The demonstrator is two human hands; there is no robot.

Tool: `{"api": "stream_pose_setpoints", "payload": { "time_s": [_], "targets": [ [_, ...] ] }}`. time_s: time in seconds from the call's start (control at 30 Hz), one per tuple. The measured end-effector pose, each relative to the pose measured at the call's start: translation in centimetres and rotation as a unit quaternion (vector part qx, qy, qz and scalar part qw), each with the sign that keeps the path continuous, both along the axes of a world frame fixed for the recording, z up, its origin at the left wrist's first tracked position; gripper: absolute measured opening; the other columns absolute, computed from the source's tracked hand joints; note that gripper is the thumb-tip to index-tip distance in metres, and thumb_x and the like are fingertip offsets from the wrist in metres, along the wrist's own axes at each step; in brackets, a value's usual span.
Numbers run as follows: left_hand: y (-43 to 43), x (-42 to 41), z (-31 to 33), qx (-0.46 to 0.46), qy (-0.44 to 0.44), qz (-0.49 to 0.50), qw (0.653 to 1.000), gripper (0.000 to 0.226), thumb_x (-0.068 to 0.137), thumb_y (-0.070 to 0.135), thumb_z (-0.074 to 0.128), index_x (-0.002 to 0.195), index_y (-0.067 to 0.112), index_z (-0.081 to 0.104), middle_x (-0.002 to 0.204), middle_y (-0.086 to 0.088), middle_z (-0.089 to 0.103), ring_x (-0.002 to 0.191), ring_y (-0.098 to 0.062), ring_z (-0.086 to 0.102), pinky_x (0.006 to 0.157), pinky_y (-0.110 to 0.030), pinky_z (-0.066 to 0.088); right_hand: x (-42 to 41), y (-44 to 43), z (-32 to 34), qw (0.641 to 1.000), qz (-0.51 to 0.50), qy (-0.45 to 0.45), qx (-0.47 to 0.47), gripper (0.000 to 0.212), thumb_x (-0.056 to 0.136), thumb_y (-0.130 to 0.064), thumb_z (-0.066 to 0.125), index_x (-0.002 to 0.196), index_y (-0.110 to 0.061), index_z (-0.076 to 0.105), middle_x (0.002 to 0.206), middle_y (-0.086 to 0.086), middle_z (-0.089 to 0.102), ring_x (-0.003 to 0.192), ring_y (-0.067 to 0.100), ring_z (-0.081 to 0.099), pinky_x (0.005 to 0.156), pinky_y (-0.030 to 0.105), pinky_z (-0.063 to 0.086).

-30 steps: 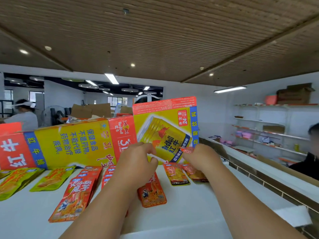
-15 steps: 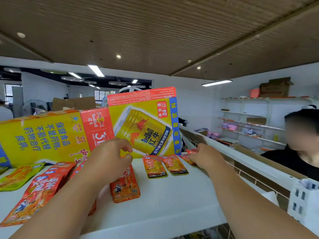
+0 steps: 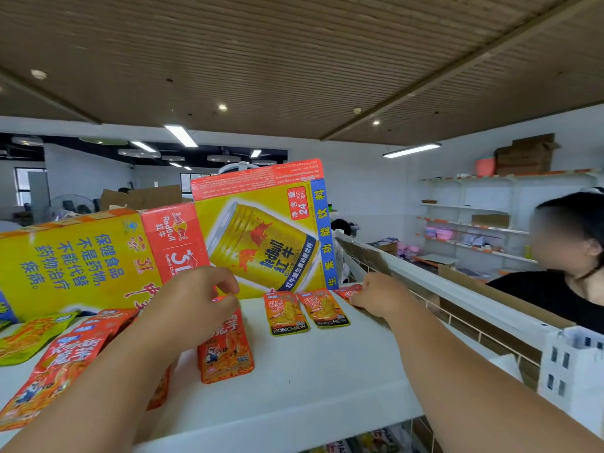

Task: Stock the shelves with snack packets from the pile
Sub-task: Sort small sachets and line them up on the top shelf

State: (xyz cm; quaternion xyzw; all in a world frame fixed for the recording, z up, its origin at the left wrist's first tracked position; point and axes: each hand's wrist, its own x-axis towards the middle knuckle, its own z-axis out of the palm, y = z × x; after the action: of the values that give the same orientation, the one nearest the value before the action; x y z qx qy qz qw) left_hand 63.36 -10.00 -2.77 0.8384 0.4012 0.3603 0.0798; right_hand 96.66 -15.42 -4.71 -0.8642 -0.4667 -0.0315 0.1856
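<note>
On the white top shelf point(image 3: 327, 380) lie several snack packets. My left hand point(image 3: 196, 302) pinches the top of a large orange packet point(image 3: 225, 351) lying flat in the middle. To its right, two small orange packets point(image 3: 287, 313) lie side by side in front of the yellow carton. My right hand point(image 3: 376, 297) holds the edge of a third small orange packet point(image 3: 348, 291) at the shelf's far right. More large orange packets point(image 3: 65, 361) and a green packet point(image 3: 26, 338) lie at the left.
A yellow and red drink carton point(image 3: 261, 230), opened flat, stands along the back of the shelf. A person in a black top point(image 3: 565, 289) stands at the right beyond a white rail point(image 3: 441, 289). White wall shelves point(image 3: 474, 223) are far right.
My right hand has set small packets in a row and moved right to the shelf's end with another. My left hand stayed on the large packet. The view turned right.
</note>
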Motion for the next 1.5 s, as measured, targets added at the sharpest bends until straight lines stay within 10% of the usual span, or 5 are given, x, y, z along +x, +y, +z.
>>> {"api": "stream_pose_setpoints", "payload": {
  "time_s": [0.37, 1.5],
  "targets": [
    [-0.1, -0.1, 0.2, -0.009, -0.001, -0.002, 1.000, 0.014, 0.089, 0.023, 0.066, 0.081, 0.034, 0.069, 0.081, 0.010, 0.068, 0.078, -0.012, 0.064, 0.074, -0.038, 0.056, -0.1, 0.1, -0.1, 1.000, -0.015, -0.024, 0.007, 0.047, 0.086, -0.048, 0.064, 0.121, -0.017, 0.059, 0.098, 0.001, 0.059, 0.087, 0.021, 0.053, 0.068, 0.031, 0.039],
    [1.2, -0.1, -0.4, -0.022, 0.004, 0.001, 1.000, 0.014, 0.090, 0.023, 0.067, 0.080, 0.033, 0.070, 0.079, 0.011, 0.067, 0.072, -0.009, 0.063, 0.064, -0.030, 0.052, -0.1, -0.3, 0.3, 0.996, -0.048, -0.033, 0.060, 0.036, 0.089, -0.057, 0.058, 0.088, -0.021, 0.057, 0.074, -0.002, 0.054, 0.068, 0.016, 0.052, 0.057, 0.030, 0.039]
  ]
}}
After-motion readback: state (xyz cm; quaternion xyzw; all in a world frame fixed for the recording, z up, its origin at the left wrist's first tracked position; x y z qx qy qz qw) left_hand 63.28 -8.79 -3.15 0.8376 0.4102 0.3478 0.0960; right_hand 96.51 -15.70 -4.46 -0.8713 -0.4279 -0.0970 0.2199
